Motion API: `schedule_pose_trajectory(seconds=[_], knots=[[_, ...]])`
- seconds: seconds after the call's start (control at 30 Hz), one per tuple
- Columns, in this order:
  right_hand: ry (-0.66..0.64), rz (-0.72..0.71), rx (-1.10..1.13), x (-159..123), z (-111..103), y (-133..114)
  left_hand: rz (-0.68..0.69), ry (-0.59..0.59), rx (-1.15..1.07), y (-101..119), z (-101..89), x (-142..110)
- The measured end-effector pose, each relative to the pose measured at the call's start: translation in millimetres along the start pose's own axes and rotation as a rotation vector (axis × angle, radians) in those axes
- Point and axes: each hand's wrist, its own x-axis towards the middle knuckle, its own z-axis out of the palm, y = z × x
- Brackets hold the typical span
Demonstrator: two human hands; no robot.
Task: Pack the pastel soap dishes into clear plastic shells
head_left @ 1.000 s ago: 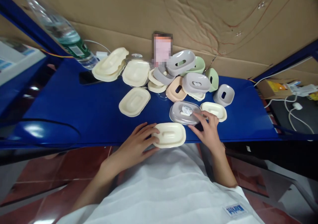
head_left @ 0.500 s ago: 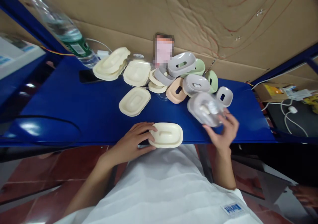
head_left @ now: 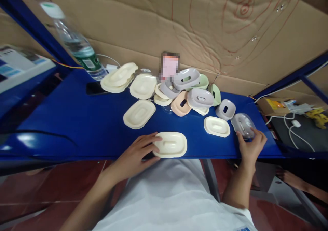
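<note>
At the table's front edge, my left hand (head_left: 143, 150) grips the left end of a cream oval lid-like piece (head_left: 171, 144), fingers over its rim and thumb at the near side. My right hand (head_left: 251, 145) pinches the near edge of a clear, greyish plastic cover (head_left: 243, 125) at the right end of the table. Left of that cover lies another cream oval piece (head_left: 217, 126), apart from both hands. Behind it stands a small grey cup with a slot (head_left: 225, 109).
Grey, green and peach slotted cups crowd the back, among them a peach cup (head_left: 180, 104). More cream pieces (head_left: 139, 114) lie left of them. A water bottle (head_left: 84, 52) leans at the back left by a dark phone (head_left: 94, 88). Cardboard (head_left: 133, 29) lines the back.
My right hand has moved right with the clear cover, from beside the grey cups to the table's right end. A cream piece shows near where it was. My left hand keeps its hold.
</note>
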Motion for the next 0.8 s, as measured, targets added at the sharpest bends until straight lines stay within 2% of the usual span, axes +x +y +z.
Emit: schedule_pose_trajectory(seconds=[0.13,0.27,0.3,0.33,0.43,0.5,0.57,0.63,0.73,0.8], knots=[[-0.045,-0.035,0.005,1,0,-5,0.006,0.03,0.041,5,0.3,2],[0.088,-0.11,0.026,-5,-4,-39,0.005,0.071,0.074,8,2.3,4],[0.089,-0.14,0.056,-7,-4,-51,0.005,0.07,0.074,8,2.7,4],[0.039,-0.188,0.094,-10,-4,-62,0.003,0.067,0.072,8,2.8,4],[-0.281,-0.372,0.166,-18,0,-92,-0.017,0.08,0.058,7,2.4,2],[-0.431,-0.441,0.167,-22,4,-108,-0.031,0.114,0.051,7,2.0,1],[-0.482,-0.485,0.172,-26,7,-123,-0.028,0.135,0.058,7,1.9,2],[-0.479,-0.564,0.199,-27,11,-142,-0.004,0.13,0.087,9,2.5,4],[-0.462,-0.695,0.244,-23,19,-181,0.027,0.131,0.141,11,4.3,7],[-0.5,-0.758,0.233,-19,29,-211,0.028,0.155,0.162,11,5.4,8]])
